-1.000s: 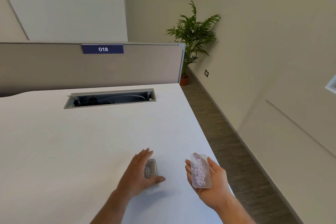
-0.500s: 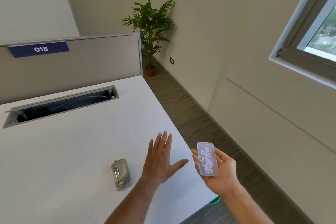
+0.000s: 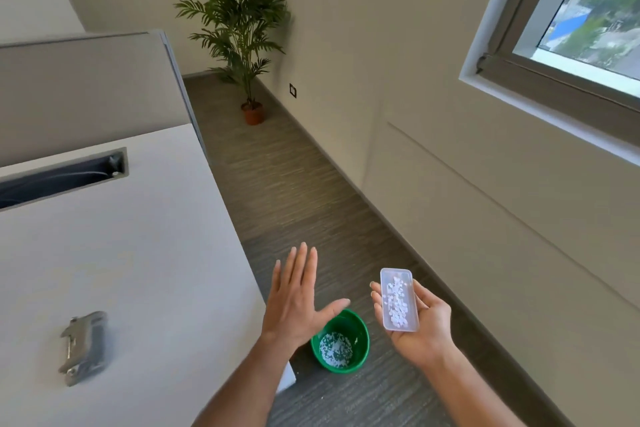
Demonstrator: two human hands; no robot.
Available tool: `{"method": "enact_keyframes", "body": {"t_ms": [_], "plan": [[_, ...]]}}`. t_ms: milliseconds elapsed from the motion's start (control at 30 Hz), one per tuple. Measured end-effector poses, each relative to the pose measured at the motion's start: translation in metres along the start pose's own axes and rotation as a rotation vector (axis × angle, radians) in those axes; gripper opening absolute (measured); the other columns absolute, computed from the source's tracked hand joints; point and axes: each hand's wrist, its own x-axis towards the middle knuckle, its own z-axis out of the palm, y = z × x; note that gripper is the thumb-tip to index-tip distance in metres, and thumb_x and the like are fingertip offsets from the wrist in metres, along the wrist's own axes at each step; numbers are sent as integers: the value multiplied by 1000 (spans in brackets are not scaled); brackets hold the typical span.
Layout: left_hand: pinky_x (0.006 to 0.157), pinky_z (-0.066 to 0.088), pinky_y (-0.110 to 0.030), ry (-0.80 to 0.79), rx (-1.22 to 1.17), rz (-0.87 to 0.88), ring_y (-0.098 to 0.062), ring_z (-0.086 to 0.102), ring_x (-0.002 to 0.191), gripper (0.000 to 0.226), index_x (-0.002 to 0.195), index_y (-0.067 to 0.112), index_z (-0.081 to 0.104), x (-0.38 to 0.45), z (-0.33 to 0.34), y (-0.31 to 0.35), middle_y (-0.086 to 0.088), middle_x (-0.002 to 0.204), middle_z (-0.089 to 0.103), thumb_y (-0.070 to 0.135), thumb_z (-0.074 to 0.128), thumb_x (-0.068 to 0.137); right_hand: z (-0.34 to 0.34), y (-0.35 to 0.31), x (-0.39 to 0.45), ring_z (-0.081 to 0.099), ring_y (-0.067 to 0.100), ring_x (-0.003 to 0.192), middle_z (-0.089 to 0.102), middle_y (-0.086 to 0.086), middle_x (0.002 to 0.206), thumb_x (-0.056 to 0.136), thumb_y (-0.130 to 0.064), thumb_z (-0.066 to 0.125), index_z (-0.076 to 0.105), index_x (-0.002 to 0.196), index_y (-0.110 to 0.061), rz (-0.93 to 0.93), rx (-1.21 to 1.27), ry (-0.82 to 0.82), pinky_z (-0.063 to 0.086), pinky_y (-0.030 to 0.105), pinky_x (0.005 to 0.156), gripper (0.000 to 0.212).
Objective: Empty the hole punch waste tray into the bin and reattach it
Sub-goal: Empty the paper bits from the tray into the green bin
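My right hand (image 3: 417,321) holds the clear plastic waste tray (image 3: 398,300) flat in its palm, open side up, with white paper dots inside. It hovers just right of and above a green bin (image 3: 360,333) on the floor, which has paper dots at its bottom. My left hand (image 3: 298,302) is spread flat and empty, past the desk's right edge, partly over the bin. The metal hole punch (image 3: 85,347) lies on the white desk (image 3: 138,253) at the lower left, apart from both hands.
A grey cable slot (image 3: 65,177) is cut into the desk near a grey partition (image 3: 90,90). A potted plant (image 3: 242,31) stands in the far corner. Striped floor runs between the desk and the beige wall; a window (image 3: 585,14) is upper right.
My left hand let go of the hole punch and moved right, off the desk. The view swung right and down, bringing the green bin into sight under my hands.
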Motion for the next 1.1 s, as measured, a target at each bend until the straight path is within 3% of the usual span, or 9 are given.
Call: {"method": "enact_keyframes", "body": {"t_ms": [300, 533, 967, 1100], "plan": [[127, 3, -52, -99, 0, -28, -24, -11, 155, 116, 159, 14, -6, 3, 63, 49, -6, 168, -11, 94, 21, 79, -68, -39, 47, 79, 41, 82, 78, 33, 102, 100, -35, 46, 69, 117, 3, 10, -3, 145, 52, 47, 80, 47], [120, 14, -54, -139, -2, -44, -31, 19, 153, 115, 156, 5, 24, 9, 160, 28, -14, 166, 20, 90, 35, 80, -130, -15, 130, 79, 42, 86, 77, 33, 106, 100, -37, 47, 71, 113, 3, 50, -30, 260, 50, 47, 82, 48], [125, 9, -56, -283, 124, -4, -29, 3, 156, 119, 159, 8, 2, 24, 401, -78, -13, 168, 2, 94, 23, 79, -283, 119, 379, 78, 42, 92, 76, 32, 110, 104, -38, 40, 62, 131, -1, 138, -156, 322, 53, 47, 80, 51], [125, 12, -58, -311, 157, -9, -30, 3, 155, 118, 158, 8, 1, 22, 441, -95, -15, 168, 2, 93, 21, 80, -304, 141, 427, 67, 40, 111, 65, 28, 131, 107, -37, 40, 50, 145, -6, 127, -184, 283, 53, 44, 83, 50]]}}
